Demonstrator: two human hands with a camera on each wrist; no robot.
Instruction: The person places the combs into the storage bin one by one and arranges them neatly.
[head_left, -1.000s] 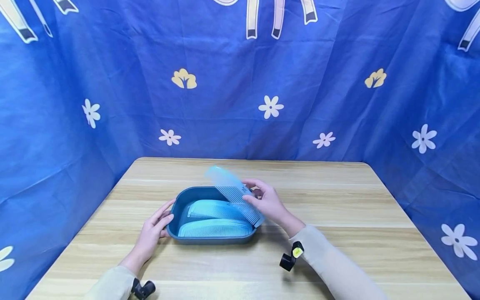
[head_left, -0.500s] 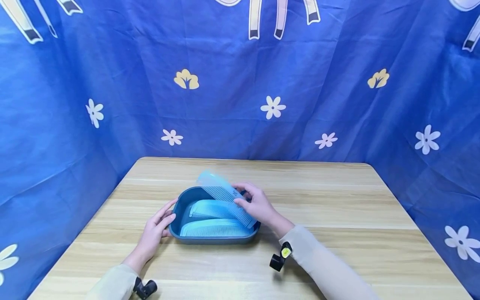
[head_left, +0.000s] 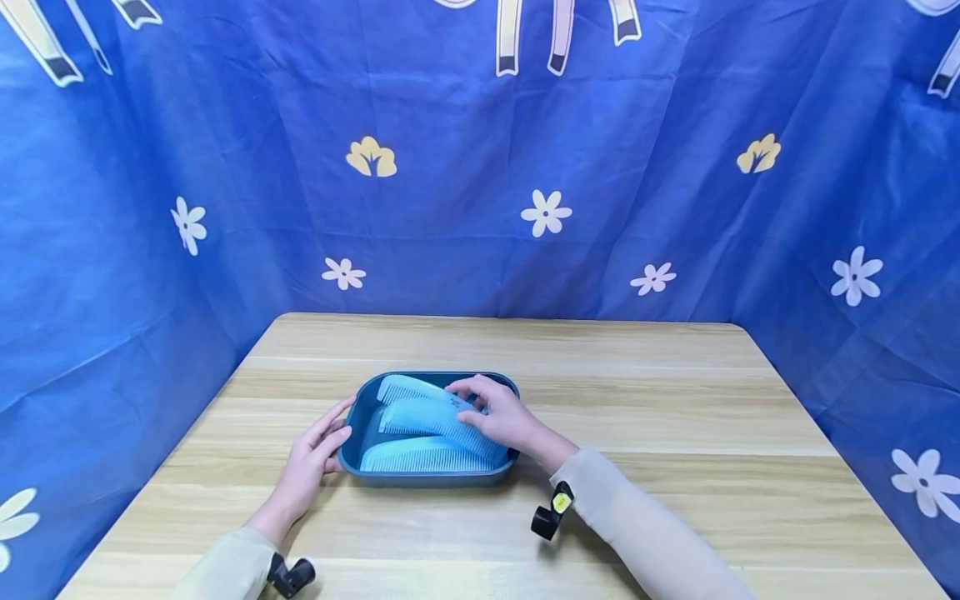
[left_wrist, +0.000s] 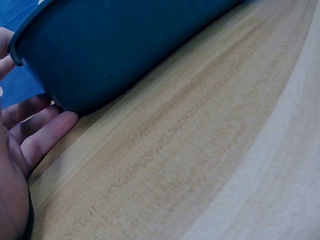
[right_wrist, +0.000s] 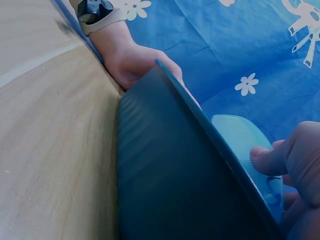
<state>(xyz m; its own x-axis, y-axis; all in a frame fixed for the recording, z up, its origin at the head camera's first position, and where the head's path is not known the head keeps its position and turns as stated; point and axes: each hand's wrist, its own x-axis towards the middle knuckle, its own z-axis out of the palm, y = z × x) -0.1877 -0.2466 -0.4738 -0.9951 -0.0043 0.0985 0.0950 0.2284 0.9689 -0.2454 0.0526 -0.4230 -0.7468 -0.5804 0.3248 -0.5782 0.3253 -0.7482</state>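
A dark blue oval plastic basin (head_left: 427,481) stands on the wooden table. Inside, two light blue combs (head_left: 420,457) lie lengthwise, teeth toward the front. My right hand (head_left: 510,417) reaches over the basin's right side and pinches a third light blue comb (head_left: 405,388) between thumb and fingers. That comb lies slanted, low in the basin, across the others. In the right wrist view the basin wall hides most of the combs. At the basin's left end my left hand (head_left: 303,467) holds the rim, while its lower fingers (left_wrist: 50,131) touch the outer wall near the base.
The wooden table (head_left: 637,375) extends on all sides of the basin. A blue cloth (head_left: 450,192) with white and yellow prints hangs behind the table and along both sides. Small black cameras (head_left: 291,577) are strapped to both sleeved wrists.
My right hand has moved left and down, lowering the slanted comb from above the rim into the basin over the other combs. The left hand keeps its place at the basin's left end.
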